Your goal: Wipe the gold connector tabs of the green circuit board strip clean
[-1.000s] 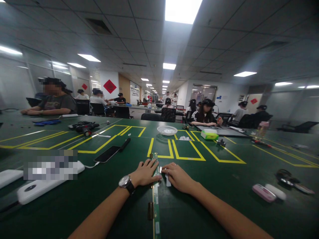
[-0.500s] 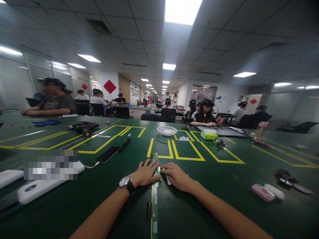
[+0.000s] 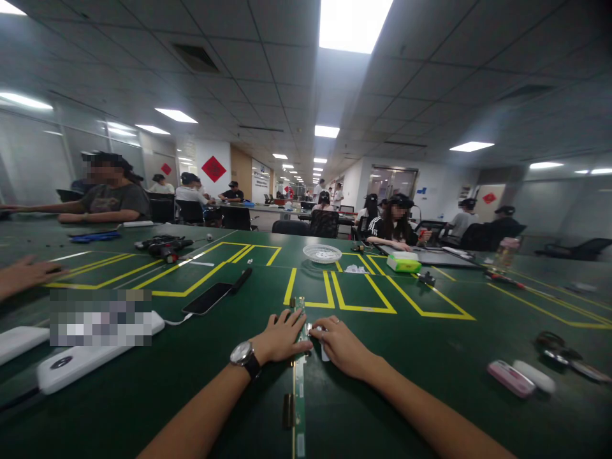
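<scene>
In the head view, a long, narrow circuit board (image 3: pixel 299 395) lies on the green desk (image 3: pixel 382 408), running from twelve towards six o'clock under the left hand (image 3: pixel 281 339). That hand's grip is spread wide, laid palm-down across the board. The right hand (image 3: pixel 347 347) is at its three o'clock, the grip nearly pinched together at a small silvery piece (image 3: pixel 309 328); whether it has hold of this I cannot tell.

From the hands, a clear patterned plastic dish (image 3: pixel 322 254) sits at twelve o'clock, its bottom showing. A green-and-white tissue pack (image 3: pixel 404 264) lies between one and two; a pink-topped bottle (image 3: pixel 507 254) stands at two, contents too blurred to tell.
</scene>
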A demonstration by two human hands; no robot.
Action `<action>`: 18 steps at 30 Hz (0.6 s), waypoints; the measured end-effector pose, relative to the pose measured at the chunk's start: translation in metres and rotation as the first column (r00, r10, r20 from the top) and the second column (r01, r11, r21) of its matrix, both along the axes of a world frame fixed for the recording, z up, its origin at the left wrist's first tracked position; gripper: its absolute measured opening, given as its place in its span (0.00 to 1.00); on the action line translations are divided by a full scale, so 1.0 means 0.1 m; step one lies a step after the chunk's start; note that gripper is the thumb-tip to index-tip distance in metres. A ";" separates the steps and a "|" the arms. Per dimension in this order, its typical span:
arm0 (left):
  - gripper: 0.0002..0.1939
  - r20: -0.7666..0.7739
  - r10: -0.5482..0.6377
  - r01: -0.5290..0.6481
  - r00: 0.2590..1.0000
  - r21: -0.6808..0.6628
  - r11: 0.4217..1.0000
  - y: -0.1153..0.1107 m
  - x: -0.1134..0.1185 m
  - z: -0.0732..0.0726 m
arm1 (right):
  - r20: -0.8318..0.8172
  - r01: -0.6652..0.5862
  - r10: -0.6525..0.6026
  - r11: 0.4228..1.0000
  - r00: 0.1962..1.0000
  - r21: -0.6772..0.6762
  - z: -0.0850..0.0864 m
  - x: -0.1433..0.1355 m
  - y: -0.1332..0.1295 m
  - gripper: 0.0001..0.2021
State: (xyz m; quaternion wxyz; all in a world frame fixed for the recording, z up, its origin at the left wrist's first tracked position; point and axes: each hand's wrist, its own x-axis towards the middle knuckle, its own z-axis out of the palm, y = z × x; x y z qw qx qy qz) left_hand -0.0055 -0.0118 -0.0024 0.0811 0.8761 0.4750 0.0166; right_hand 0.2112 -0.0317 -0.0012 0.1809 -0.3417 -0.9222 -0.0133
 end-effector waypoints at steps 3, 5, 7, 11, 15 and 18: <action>0.41 0.007 0.001 -0.001 1.000 0.002 1.000 0.00 0.01 0.00 | 0.000 -0.011 0.011 1.000 1.000 0.004 0.00 0.00 -0.01 0.23; 0.41 0.010 0.002 -0.002 1.000 -0.005 1.000 0.00 0.01 0.00 | -0.010 -0.028 0.028 1.000 1.000 0.000 0.00 0.00 0.00 0.23; 0.40 0.014 0.003 -0.003 1.000 -0.015 1.000 0.00 0.01 0.00 | -0.030 -0.049 0.048 0.999 0.998 -0.011 0.00 0.00 0.00 0.24; 0.39 0.019 0.005 -0.004 1.000 -0.029 1.000 -0.02 0.02 0.02 | -0.062 -0.097 0.095 0.995 0.994 -0.035 0.01 0.00 0.02 0.24; 0.40 0.019 0.004 -0.003 1.000 -0.030 1.000 -0.02 0.02 0.03 | -0.062 -0.125 0.121 0.990 0.991 -0.059 0.06 0.00 0.03 0.24; 0.39 0.021 0.001 -0.001 1.000 -0.035 0.999 -0.03 0.02 0.03 | -0.069 -0.161 0.156 0.984 0.985 -0.072 0.10 0.00 0.05 0.25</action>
